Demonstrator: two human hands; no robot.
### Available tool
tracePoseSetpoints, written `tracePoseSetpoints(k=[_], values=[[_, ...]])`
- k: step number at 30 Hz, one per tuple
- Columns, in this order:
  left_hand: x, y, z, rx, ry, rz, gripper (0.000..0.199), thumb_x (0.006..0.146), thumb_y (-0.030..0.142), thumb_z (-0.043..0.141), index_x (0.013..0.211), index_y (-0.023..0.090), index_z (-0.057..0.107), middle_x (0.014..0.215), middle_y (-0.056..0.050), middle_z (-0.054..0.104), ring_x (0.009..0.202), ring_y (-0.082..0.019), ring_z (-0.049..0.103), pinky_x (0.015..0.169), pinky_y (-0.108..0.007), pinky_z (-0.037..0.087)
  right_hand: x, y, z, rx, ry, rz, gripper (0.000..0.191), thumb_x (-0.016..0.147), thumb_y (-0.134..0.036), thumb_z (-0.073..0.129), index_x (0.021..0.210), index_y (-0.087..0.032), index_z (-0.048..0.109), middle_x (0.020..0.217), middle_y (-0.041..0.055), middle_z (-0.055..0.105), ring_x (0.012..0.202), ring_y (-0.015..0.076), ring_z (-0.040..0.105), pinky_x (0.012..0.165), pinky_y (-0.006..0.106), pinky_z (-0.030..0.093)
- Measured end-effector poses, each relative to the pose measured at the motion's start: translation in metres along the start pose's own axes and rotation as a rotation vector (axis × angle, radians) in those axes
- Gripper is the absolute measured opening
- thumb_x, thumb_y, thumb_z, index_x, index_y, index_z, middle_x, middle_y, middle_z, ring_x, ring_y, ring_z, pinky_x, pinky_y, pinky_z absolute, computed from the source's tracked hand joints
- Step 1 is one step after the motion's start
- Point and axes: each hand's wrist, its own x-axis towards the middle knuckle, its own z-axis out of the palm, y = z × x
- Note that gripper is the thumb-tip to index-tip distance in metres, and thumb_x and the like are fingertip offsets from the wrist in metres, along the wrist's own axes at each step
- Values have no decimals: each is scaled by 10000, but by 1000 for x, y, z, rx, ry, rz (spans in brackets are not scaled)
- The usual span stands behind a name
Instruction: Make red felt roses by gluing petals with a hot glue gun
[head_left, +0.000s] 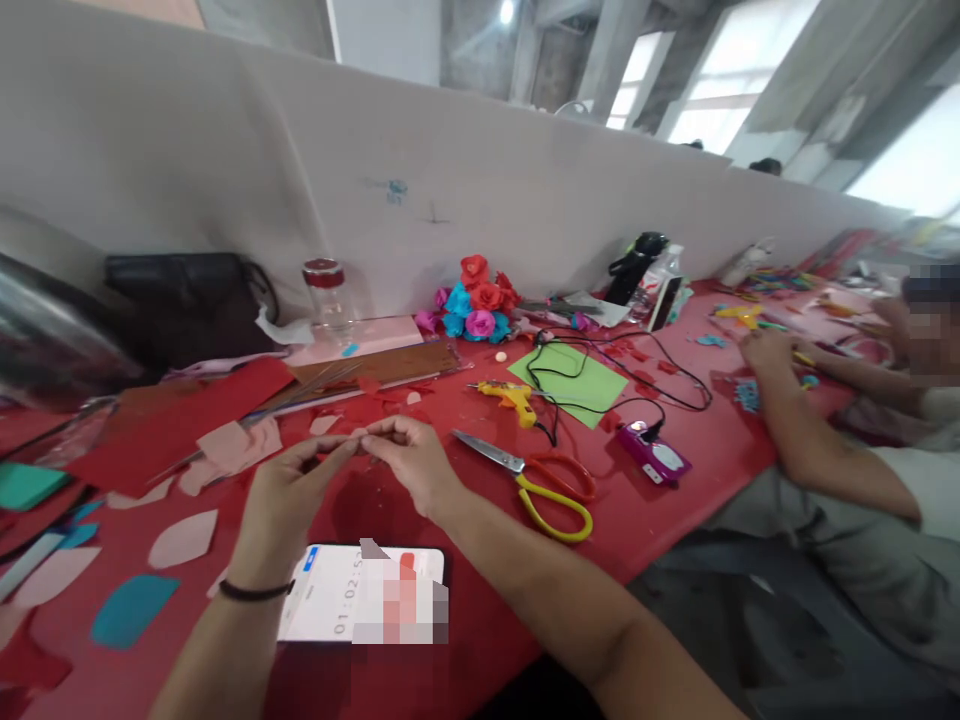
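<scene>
And here, just beyond the phone, is a small pink piece, only a sliver of it peeking out between fingertips, its full shape hidden. The left hand pinches it from one side, the right hand from the other, thumbs against forefingers, the two sets of tips meeting; the lower fingers are hard to make out.

Down to the phone itself: it lies on the red table, its left end partly behind the left wrist with its dark band, its right part blurred into blocks. Left of it, a teal petal and a pink petal lie flat.

Over to the right of the phone and farther off, scissors sit with blades apart from the right hand, and past them a yellow glue gun points left, beside a green sheet crossed by black cable. A purple box takes a plug.

Far beyond the phone, a bunch of paper flowers, stems partly lost in clutter; to its left a lidded jar and a black bag.

Far right of the phone, another person's arm reaches in, the body cut off by the frame.
</scene>
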Motion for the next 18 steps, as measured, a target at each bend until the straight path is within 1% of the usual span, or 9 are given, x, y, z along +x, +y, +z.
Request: tracePoseSetpoints(k=[2, 6, 9, 10, 11, 13, 14, 16, 18], values=[[-1, 3, 0, -34, -3, -45, 208, 617, 398, 674, 750, 239, 692, 829, -36, 725, 840, -252, 657, 792, -363, 513, 1, 2, 1, -4, 11, -8, 78, 643, -214, 693, 700, -202, 642, 697, -16, 677, 713, 141, 643, 733, 280, 498], [-4, 10, 1, -51, -3, -93, 157, 600, 384, 685, 703, 267, 678, 792, -29, 715, 869, -268, 651, 776, -356, 511, 3, 7, 3, -82, 3, -53, 45, 689, -216, 679, 722, -201, 652, 728, -7, 688, 735, 141, 652, 761, 283, 500], [-4, 14, -1, -46, -9, -132, 195, 573, 395, 707, 704, 253, 691, 795, -30, 724, 940, -287, 639, 817, -362, 500, 5, -3, -6, -293, -64, -138, 79, 758, -260, 638, 806, -205, 669, 783, 5, 704, 751, 140, 657, 752, 275, 504], [-4, 14, -3, -35, -9, -150, 228, 559, 407, 719, 715, 242, 699, 796, -31, 727, 963, -294, 632, 842, -370, 491, 6, -12, -14, -414, -71, -186, 108, 783, -269, 618, 855, -210, 673, 811, 9, 709, 764, 143, 658, 747, 271, 504], [-3, 13, -5, -22, -8, -166, 263, 545, 422, 733, 724, 232, 707, 798, -33, 730, 982, -300, 626, 865, -378, 480, 7, -24, -26, -558, -27, -252, 136, 802, -266, 598, 904, -218, 672, 844, 11, 713, 779, 146, 657, 742, 267, 500], [0, 11, -8, 9, 4, -183, 313, 526, 453, 749, 734, 221, 717, 791, -32, 735, 992, -305, 621, 880, -387, 468, 9, -53, -58, -896, 197, -374, 221, 840, -228, 540, 1040, -233, 636, 982, 24, 706, 897, 150, 646, 810, 271, 475], [1, 9, -10, 34, 12, -186, 321, 521, 465, 751, 726, 220, 718, 777, -31, 735, 980, -305, 623, 868, -386, 470, 9, -68, -77, -1074, 329, -343, 235, 851, -218, 521, 1064, -227, 621, 1028, 39, 696, 947, 158, 635, 840, 276, 458], [3, 6, -12, 107, 14, -183, 307, 530, 476, 741, 698, 220, 716, 739, -32, 732, 930, -302, 633, 820, -381, 477, 10, -93, -116, -1375, 503, -93, 203, 848, -253, 533, 1025, -213, 624, 1063, 70, 686, 1007, 187, 619, 855, 282, 436], [3, 5, -12, 193, -6, -175, 292, 550, 476, 723, 682, 215, 712, 713, -35, 727, 879, -298, 640, 775, -373, 475, 12, -106, -147, -1417, 556, 30, 175, 804, -302, 592, 878, -153, 646, 954, 146, 695, 956, 257, 633, 783, 316, 445]])
